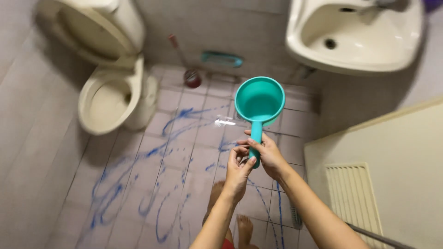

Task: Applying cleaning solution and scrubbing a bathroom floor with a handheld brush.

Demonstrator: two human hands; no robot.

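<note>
teal plastic dipper (pixel 259 102) held level above the tiled floor (pixel 138 184), bowl forward, handle toward the person. right hand (pixel 267 154) is clamped on the handle; left hand (pixel 238 169) is closed against the handle end. blue liquid streaks (pixel 157 152) cover the tiles. toilet (pixel 113 92) at left, washbasin (pixel 355 37) at upper right.

A teal water dipper (pixel 259 102) is held out over the tiled floor (pixel 55 152), bowl away from the body. The right hand (pixel 267 154) wraps its handle; the left hand (pixel 238 169) touches the handle's end. Blue liquid streaks (pixel 115 184) run across the tiles. A toilet (pixel 113 92) stands at left with its seat raised, a sink (pixel 360 37) at upper right, and a toilet brush (pixel 190 76) against the wall.
</note>
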